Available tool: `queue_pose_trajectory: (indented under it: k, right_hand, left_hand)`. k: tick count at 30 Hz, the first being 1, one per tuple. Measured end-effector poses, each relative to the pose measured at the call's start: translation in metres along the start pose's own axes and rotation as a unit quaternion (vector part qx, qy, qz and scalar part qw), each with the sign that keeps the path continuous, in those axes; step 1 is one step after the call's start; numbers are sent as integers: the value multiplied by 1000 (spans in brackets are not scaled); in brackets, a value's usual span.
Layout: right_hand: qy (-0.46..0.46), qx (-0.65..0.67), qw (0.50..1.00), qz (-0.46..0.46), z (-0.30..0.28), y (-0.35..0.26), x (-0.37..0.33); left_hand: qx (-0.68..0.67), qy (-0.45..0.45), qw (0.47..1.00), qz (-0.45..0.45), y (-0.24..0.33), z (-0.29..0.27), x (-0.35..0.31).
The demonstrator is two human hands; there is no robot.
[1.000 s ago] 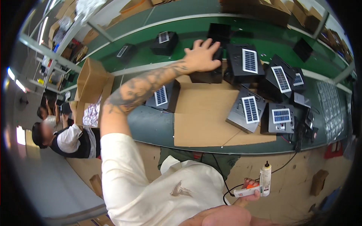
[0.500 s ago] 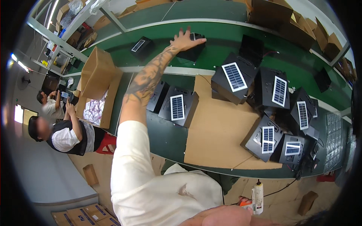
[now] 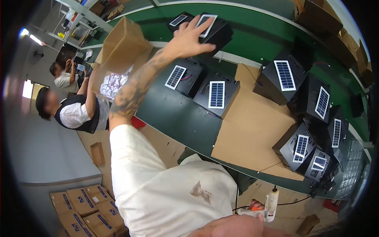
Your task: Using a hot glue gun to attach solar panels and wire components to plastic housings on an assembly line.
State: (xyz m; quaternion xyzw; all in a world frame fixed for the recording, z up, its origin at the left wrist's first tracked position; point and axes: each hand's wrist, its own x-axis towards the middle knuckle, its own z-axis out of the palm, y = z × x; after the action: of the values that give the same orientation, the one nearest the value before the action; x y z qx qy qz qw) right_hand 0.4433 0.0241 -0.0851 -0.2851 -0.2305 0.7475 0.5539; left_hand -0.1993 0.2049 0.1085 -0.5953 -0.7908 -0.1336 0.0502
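My left hand (image 3: pixel 188 41), at the end of a tattooed forearm, reaches across the bench with fingers spread. Its fingertips lie over the white-framed solar panel (image 3: pixel 208 23) on a black box (image 3: pixel 222 35), and the thumb is by the box's near side. Just left of it, another black box (image 3: pixel 177 27) carries a small panel. Two more black boxes, one with a panel (image 3: pixel 216 94) and one with a panel (image 3: pixel 175 77), sit nearer me. Low at the front, my right hand (image 3: pixel 256 205) is closed around a white glue gun (image 3: pixel 271 205) with an orange trigger and black nozzle, partly hidden.
Several black solar-panel boxes (image 3: pixel 284 81) cluster at the right, around a brown cardboard sheet (image 3: pixel 246 130). An open carton (image 3: pixel 122 43) with wrapped items stands at the left beside a seated person (image 3: pixel 79 110). Stacked cartons (image 3: pixel 85 205) lie on the floor. A black cable (image 3: pixel 294 202) trails past the glue gun.
My view has shifted left. My left hand and the black box beneath it have come closer to me and leftward, toward the neighbouring box; its panel now shows more fully. My right hand keeps the glue gun.
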Motion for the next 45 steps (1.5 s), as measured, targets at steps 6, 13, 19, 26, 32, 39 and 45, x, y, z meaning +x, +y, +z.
queue_pose_trajectory:
  k: [6, 13, 19, 26, 32, 39, 45]
  right_hand:
    - [-36, -25, 998, 41, 2, 16, 6]
    - [-112, -56, 990, 64, 12, 19, 10]
    - [-95, -61, 991, 69, 25, 25, 6]
    - [-79, -43, 994, 58, 52, 18, -8]
    - [-10, 14, 1000, -19, 76, 24, 18]
    - [-49, 31, 997, -49, 59, 30, 1]
    - [-121, 99, 987, -46, 27, 22, -1]
  left_hand:
    - [91, -65, 992, -55, -27, -5, -109]
    - [60, -82, 991, -82, -25, -4, -130]
    - [-19, 109, 994, 2, -105, -20, -35]
    - [31, -65, 989, -128, -188, 85, 129]
    - [66, -141, 985, -70, -265, 100, 127]
    - [-41, -16, 993, 112, -98, -52, 108]
    - [-130, -45, 948, 287, 89, -122, -61]
